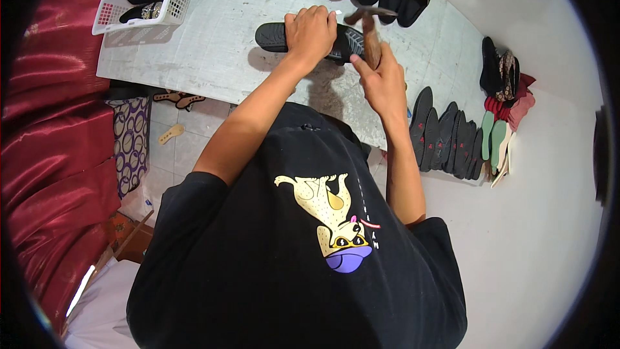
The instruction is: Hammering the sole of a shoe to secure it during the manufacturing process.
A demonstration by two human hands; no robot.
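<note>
A black shoe (271,37) lies sole up on the grey-white worktable (226,58), its ridged tread showing at both ends. My left hand (311,39) grips it across the middle, fingers wrapped over the sole. In my right hand (382,84) is a hammer (371,39) with a wooden handle. The hammer's dark head is raised just over the shoe's right end; whether it touches cannot be told.
A white plastic basket (174,6) of patterned shoes stands at the far left. More black shoes (413,3) sit at the back right. Dark soles (445,132) line up along the right, beside green insoles (498,136). A red curtain (64,123) hangs at left.
</note>
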